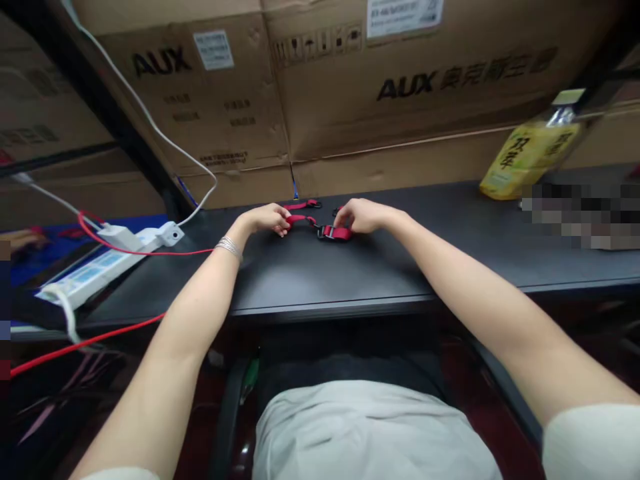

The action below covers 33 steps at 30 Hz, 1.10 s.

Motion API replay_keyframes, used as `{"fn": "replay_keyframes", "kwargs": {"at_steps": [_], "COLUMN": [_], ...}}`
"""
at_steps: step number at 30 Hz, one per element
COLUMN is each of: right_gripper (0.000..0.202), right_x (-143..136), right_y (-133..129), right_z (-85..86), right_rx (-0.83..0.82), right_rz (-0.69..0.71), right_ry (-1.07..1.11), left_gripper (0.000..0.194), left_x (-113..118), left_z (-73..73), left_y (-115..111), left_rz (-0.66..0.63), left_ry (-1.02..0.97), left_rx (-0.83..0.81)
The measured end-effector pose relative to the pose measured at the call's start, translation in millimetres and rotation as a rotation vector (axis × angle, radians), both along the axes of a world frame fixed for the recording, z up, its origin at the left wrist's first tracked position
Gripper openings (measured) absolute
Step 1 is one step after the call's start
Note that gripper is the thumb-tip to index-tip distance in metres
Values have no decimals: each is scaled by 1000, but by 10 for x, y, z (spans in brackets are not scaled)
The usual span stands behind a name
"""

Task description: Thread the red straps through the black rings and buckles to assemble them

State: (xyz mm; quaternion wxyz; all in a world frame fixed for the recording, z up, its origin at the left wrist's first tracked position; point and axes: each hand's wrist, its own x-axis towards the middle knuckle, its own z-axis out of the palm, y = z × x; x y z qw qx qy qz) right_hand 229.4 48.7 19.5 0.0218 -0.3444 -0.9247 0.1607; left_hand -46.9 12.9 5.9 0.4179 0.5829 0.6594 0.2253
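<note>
A: What surface are you at, and what surrounds it?

B: You face a dark tabletop (390,277), its far side backed by large cardboard boxes (330,120). At the left lies a white power strip (95,263) with plugs in it, and a white cable (150,123) climbs from its far end past the boxes. At the far right you have a yellow bottle (525,160), slanted in this view; a blurred-out patch beside it hides whatever is there.

A: And your hands?

B: Both are well in from the near edge, toward the far side. Your left hand (271,219) is closed on the end of a red strap (299,218). Your right hand (357,215) pinches a red band (339,233), with a black buckle (323,231) at the band's left end, between your hands. You cannot tell whether strap and buckle are joined. Just beyond lies another red strip (299,205) with a black clip (315,204).

A: How much room do you have?

B: A broad stretch of tabletop runs from the buckle to the near edge, and more extends right of your right hand. Your tighter sides are far, where the boxes stand close, and left, where a red cable (185,253) reaches your bracelet (229,247).
</note>
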Motion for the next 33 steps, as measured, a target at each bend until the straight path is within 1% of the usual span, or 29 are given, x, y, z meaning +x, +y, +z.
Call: {"fn": "replay_keyframes", "kwargs": {"at_steps": [4, 7, 12, 15, 18, 21, 23, 27, 33], "right_gripper": [48, 48, 51, 52, 52, 50, 50, 50, 48], "right_x": [8, 15, 17, 15, 12, 11, 12, 18, 20], "right_y": [16, 27, 24, 18, 26, 43, 51, 55, 54], "right_z": [-5, -8, -1, 2, -6, -18, -22, -21, -20], "right_rx": [1, -8, -15, -11, -20, -26, -26, -33, -28], "right_rz": [11, 15, 24, 18, 15, 13, 14, 22, 16], "right_ry": [-3, 6, 7, 11, 12, 14, 17, 17, 22], "left_gripper": [20, 17, 21, 20, 18, 21, 24, 27, 28], "left_x": [5, -11, -30, -22, -15, -16, -18, -23, -32], "left_z": [-16, -31, -37, -33, -28, -25, -25, -28, -30], "left_y": [11, 20, 22, 17, 13, 10, 13, 23, 26], "left_rz": [4, -18, -22, -7, -22, -45, -34, -15, -22], "left_ry": [-3, -5, -22, -40, -38, -12, 4, -15, -21], "left_rx": [-1, 9, 14, 20, 16, 10, 5, -7, -1]}}
